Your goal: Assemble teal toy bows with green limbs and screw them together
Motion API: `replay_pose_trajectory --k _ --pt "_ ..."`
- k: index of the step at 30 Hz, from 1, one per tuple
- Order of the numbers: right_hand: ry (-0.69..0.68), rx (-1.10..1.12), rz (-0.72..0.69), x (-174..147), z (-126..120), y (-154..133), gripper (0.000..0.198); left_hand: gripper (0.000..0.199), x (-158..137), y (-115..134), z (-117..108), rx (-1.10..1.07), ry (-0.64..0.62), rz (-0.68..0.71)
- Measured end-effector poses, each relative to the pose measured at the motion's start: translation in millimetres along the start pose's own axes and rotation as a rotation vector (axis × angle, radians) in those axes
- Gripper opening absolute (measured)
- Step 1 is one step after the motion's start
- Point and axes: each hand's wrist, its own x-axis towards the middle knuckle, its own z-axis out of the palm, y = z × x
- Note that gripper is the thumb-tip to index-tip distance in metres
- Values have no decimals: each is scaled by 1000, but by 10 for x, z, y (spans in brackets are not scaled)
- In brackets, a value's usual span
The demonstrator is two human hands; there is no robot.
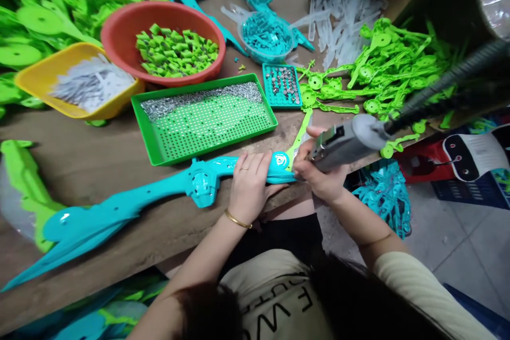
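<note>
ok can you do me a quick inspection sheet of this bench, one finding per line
Surface: brown tabletop, crowded along the far side
Job's things: long teal plastic piece lies along the near edge; grey power tool, likely a screwdriver, tip hidden
Clutter: red bowl of lime parts, yellow tray of white strips, green perforated tray of small metal pieces, heaped lime parts
Hands: left hand lies over the teal piece; right hand grips the tool
Cables: grey ribbed line runs from the tool to upper right, blurred
Surroundings: tiled floor, teal parts pile below the table
Co-workers: nothing seen
</note>
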Motion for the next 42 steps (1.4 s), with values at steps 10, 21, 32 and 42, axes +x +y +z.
replay_pose_trajectory --k 10,21,32,42 --pt "98 -9 -192 937 130 -257 42 47 -300 557 -216 -1399 -370 -1220" --pt "241 -49 -96 1178 634 375 28 47 -396 600 -130 -1490 13 -1352" --pt "210 -77 -139 1163 576 487 32 47 -248 853 -90 -1731 -384 -1464" --pt "284 44 -223 1213 542 335 40 45 -182 951 95 -1699 -235 -1439"
